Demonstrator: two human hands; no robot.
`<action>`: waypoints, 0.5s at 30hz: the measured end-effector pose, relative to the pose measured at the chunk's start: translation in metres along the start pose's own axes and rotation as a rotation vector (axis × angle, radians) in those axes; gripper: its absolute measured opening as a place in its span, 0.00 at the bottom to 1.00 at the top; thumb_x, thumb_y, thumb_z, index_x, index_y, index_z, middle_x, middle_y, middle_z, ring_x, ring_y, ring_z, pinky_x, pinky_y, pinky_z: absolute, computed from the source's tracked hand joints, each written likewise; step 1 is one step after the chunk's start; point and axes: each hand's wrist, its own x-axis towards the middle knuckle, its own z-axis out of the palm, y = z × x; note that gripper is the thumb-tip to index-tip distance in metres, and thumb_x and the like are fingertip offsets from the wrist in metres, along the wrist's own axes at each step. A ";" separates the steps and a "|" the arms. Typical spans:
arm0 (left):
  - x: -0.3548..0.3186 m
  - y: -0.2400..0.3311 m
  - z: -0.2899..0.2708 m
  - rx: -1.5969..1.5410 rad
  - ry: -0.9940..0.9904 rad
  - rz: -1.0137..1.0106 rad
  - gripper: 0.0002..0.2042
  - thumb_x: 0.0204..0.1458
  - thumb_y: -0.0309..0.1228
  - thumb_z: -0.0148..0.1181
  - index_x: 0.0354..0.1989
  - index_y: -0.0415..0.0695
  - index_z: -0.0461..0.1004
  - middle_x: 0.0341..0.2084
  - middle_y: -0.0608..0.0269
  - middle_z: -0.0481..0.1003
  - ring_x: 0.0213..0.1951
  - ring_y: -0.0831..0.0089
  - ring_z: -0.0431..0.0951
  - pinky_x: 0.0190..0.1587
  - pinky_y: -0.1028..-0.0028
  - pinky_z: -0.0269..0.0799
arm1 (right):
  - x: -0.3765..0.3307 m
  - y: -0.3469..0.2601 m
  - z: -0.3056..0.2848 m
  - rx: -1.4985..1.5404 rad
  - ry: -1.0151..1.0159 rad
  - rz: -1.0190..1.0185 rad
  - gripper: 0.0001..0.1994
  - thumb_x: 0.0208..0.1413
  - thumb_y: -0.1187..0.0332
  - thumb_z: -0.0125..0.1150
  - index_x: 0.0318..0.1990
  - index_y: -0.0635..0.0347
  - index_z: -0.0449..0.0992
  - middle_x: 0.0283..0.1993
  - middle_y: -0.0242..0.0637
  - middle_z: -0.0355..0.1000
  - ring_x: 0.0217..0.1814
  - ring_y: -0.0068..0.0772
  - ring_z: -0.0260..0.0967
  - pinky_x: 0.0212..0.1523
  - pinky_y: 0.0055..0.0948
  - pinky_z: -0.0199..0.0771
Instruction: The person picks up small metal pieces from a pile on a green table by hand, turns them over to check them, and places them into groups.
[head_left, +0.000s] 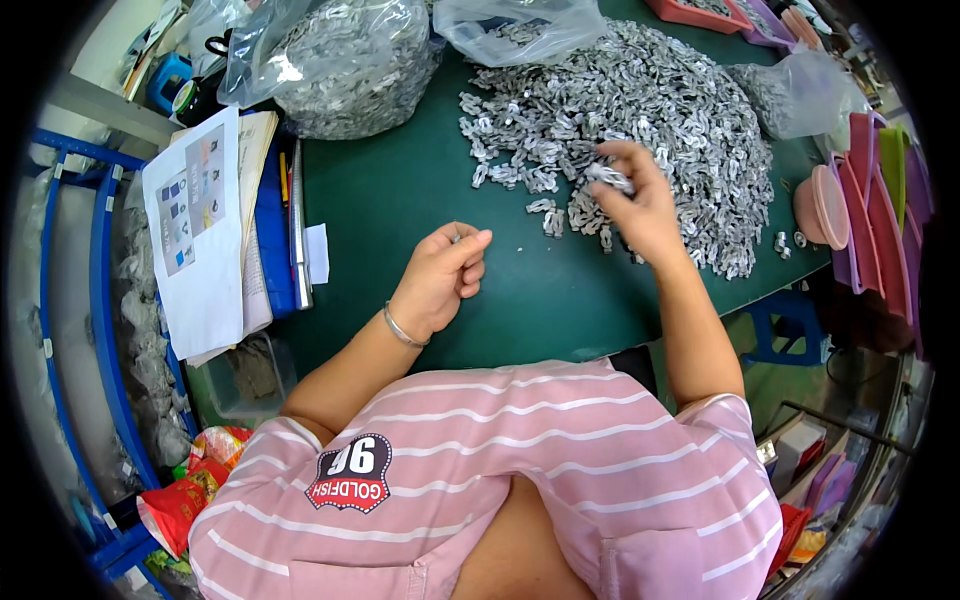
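A wide heap of small grey metal parts (690, 130) covers the right half of the green table (370, 250). Over the heap's near left side, my right hand (640, 200) is closed on several of these parts (610, 178), pinched between thumb and fingers. My left hand (443, 272), with a silver bangle on its wrist, is a loose fist over the table left of the heap. A tiny grey bit (456, 238) shows at its curled forefinger, too small to name. A few loose parts (547, 215) lie at the heap's near left edge.
A clear bag of grey parts (350, 75) stands at the back left, another open bag (520, 30) at the back. Papers and folders (200, 220) lie along the left edge. Pink and green trays (870, 200) stack at right. A blue stool (787, 328) stands below the table.
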 end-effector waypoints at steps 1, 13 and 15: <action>0.000 0.000 0.002 0.001 0.000 -0.010 0.07 0.52 0.31 0.54 0.26 0.47 0.64 0.17 0.73 0.59 0.18 0.84 0.58 0.18 0.84 0.52 | 0.002 0.005 0.000 -0.294 -0.045 -0.209 0.14 0.43 0.80 0.53 0.41 0.60 0.69 0.34 0.37 0.68 0.36 0.30 0.68 0.34 0.29 0.69; -0.002 -0.004 -0.003 0.008 0.008 0.000 0.07 0.53 0.31 0.54 0.25 0.47 0.64 0.16 0.74 0.59 0.18 0.84 0.58 0.18 0.84 0.53 | 0.004 0.011 0.001 0.108 0.041 -0.150 0.04 0.54 0.70 0.54 0.33 0.61 0.71 0.32 0.32 0.69 0.33 0.26 0.67 0.34 0.23 0.67; -0.003 -0.003 -0.001 0.001 0.008 0.001 0.07 0.53 0.31 0.54 0.25 0.47 0.64 0.16 0.74 0.59 0.17 0.84 0.58 0.18 0.84 0.53 | 0.009 0.018 -0.002 0.595 0.118 0.089 0.08 0.59 0.68 0.49 0.35 0.64 0.68 0.31 0.33 0.71 0.31 0.23 0.69 0.33 0.17 0.67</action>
